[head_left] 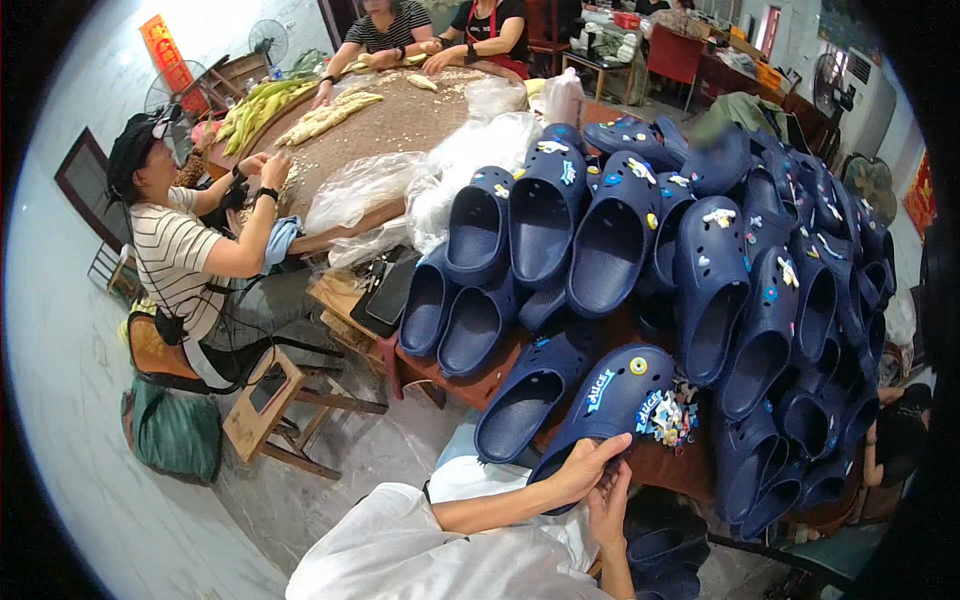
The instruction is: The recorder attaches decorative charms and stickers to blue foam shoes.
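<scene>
A navy blue clog (625, 385) with holes in its upper is in front of me, toe pointing away. It bears a blue lettered charm (599, 391) and a round yellow-and-white charm (638, 366). My left hand (588, 468) grips its near right side, thumb on top. Close below, my right hand (606, 508) has its fingers against the same side; whether a small part is between them is hidden. Beside the clog's right edge lies a heap of small colourful charms (675, 418). Another navy clog (530, 400) sits just left.
Many navy clogs (765, 330) are piled on the brown table (660, 468). Beyond, several people sit around a round table (390, 125) with corn and plastic bags (480, 150). A wooden stool (262, 405) holding a phone and a green sack (172, 430) stand at left.
</scene>
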Available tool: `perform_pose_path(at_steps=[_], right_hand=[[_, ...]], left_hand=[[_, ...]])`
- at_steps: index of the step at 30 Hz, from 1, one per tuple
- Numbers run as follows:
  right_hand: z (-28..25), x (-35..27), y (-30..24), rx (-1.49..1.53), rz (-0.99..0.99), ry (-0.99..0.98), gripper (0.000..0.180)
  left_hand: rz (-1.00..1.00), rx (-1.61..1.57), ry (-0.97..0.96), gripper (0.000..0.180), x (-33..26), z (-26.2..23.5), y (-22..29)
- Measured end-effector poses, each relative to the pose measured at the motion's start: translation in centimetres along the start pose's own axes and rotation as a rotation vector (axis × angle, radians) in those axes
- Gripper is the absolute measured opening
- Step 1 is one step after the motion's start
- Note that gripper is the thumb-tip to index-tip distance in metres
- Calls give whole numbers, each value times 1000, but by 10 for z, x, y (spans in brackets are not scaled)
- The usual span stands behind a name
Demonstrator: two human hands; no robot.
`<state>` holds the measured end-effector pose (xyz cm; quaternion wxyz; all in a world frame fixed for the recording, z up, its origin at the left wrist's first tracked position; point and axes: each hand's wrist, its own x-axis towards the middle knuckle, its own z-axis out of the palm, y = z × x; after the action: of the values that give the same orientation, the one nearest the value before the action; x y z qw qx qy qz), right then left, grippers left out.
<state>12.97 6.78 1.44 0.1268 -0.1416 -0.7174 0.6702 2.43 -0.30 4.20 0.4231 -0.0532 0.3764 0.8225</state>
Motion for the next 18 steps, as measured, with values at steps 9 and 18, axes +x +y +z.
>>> perform_pose_path(at_steps=[9, 18], right_hand=[[17, -21, -14, 34, 99, -144, 77], [8, -17, -7, 138, 75, 25, 62]], left_hand=[[125, 73, -79, 55, -16, 28, 30], [228, 339, -210, 54, -18, 43, 35]])
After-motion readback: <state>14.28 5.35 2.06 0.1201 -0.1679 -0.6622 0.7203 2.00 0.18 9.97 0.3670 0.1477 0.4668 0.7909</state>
